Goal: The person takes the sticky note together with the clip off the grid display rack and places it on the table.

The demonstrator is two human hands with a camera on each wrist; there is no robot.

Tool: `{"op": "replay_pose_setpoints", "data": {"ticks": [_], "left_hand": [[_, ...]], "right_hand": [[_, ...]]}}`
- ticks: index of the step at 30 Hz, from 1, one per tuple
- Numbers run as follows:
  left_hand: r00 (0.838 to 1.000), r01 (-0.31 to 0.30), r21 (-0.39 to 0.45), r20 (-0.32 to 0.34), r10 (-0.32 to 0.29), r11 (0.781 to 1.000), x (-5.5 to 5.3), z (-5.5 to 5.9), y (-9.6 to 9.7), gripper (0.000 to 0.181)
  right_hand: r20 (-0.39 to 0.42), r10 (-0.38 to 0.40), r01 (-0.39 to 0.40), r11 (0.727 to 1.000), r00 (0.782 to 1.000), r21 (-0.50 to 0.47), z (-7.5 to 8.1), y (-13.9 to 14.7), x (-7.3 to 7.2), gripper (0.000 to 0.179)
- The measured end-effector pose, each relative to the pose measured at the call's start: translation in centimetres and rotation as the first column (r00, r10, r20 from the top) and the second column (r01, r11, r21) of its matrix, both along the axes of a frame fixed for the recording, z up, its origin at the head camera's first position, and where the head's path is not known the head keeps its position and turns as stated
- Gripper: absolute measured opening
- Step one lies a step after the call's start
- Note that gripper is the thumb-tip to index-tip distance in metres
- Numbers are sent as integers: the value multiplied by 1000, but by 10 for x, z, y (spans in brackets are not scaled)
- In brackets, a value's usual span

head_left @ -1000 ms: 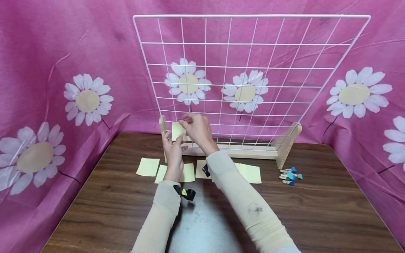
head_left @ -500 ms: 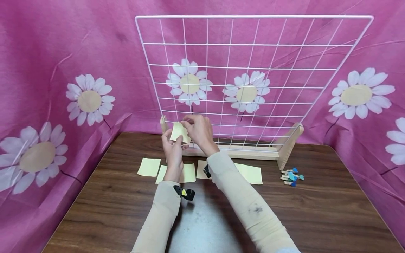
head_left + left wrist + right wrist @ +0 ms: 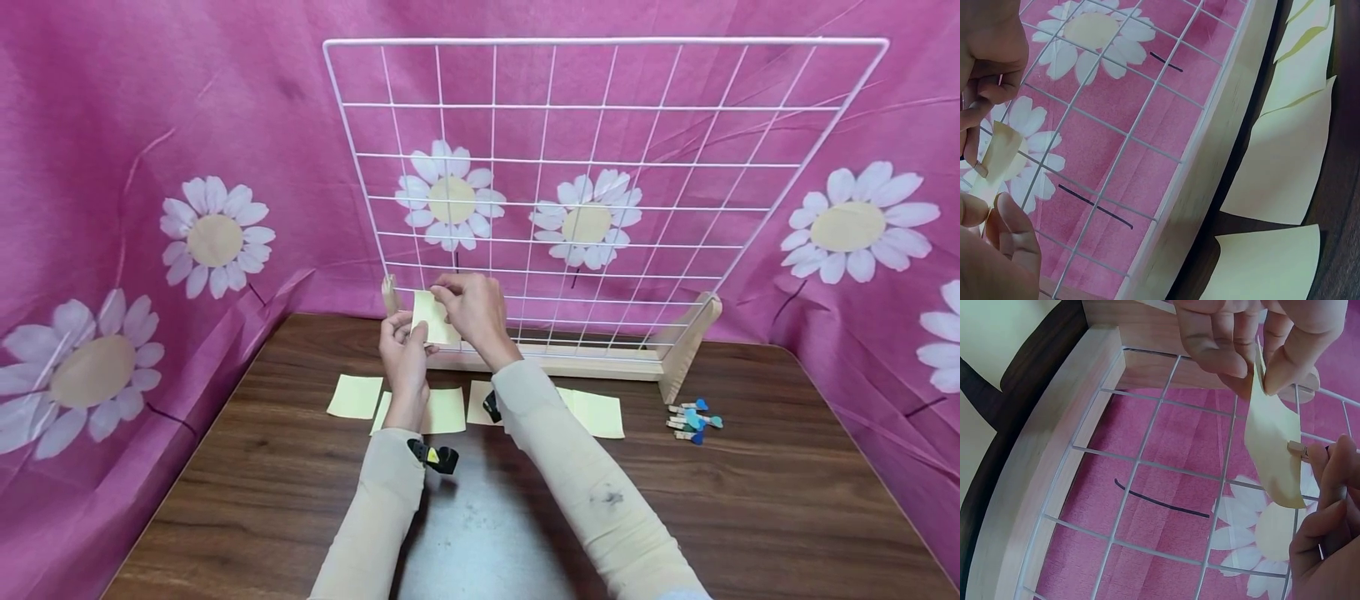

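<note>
In the head view, a pale yellow sticky note (image 3: pixel 433 318) is held up in front of the lower left of a white wire grid (image 3: pixel 555 158). My left hand (image 3: pixel 405 354) pinches the note near its lower left edge between thumb and fingers. At the upper right part of the note is my right hand (image 3: pixel 476 312). The right wrist view shows its fingertips pinching a small wooden clothespin (image 3: pixel 1298 449), whose tip meets the note's edge. Whether the clothespin also grips a wire cannot be told.
Several more sticky notes (image 3: pixel 354 397) lie in a row on the brown wooden table (image 3: pixel 750 500). A small pile of clothespins with blue and green hearts (image 3: pixel 692 421) lies at the right. The grid stands in a wooden base (image 3: pixel 585 365), before a pink flowered cloth (image 3: pixel 247 100).
My left hand has shifted slightly left and down on the note, and the note's tilt has changed a little. My right hand stays in nearly the same place.
</note>
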State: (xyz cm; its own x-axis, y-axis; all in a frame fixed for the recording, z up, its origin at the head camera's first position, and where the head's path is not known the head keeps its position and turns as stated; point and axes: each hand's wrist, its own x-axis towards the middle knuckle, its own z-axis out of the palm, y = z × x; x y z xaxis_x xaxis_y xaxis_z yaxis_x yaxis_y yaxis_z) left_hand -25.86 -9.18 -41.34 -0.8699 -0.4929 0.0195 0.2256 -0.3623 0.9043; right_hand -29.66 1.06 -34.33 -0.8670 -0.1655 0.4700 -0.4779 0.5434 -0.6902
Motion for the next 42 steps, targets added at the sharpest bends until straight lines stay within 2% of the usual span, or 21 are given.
{"op": "replay_pose_setpoints", "data": {"ticks": [11, 19, 31, 37, 42], "left_hand": [[1000, 2, -22, 21, -2, 1000, 5, -8, 0, 17], [1000, -11, 12, 8, 11, 1000, 5, -9, 0, 13], [999, -9, -24, 41, 10, 1000, 9, -7, -1, 15], [998, -8, -54, 61, 11, 999, 9, -7, -1, 18], [998, -1, -36, 57, 3, 999, 11, -8, 0, 12]], "right_hand": [[21, -17, 18, 999, 1000, -46, -3, 6, 1, 13], [24, -26, 28, 997, 999, -66, -3, 7, 2, 13], [-44, 13, -17, 995, 999, -97, 4, 10, 3, 11], [-26, 14, -17, 994, 1000, -108, 5, 13, 5, 11], [5, 21, -21, 992, 1000, -124, 6, 16, 8, 10]]}}
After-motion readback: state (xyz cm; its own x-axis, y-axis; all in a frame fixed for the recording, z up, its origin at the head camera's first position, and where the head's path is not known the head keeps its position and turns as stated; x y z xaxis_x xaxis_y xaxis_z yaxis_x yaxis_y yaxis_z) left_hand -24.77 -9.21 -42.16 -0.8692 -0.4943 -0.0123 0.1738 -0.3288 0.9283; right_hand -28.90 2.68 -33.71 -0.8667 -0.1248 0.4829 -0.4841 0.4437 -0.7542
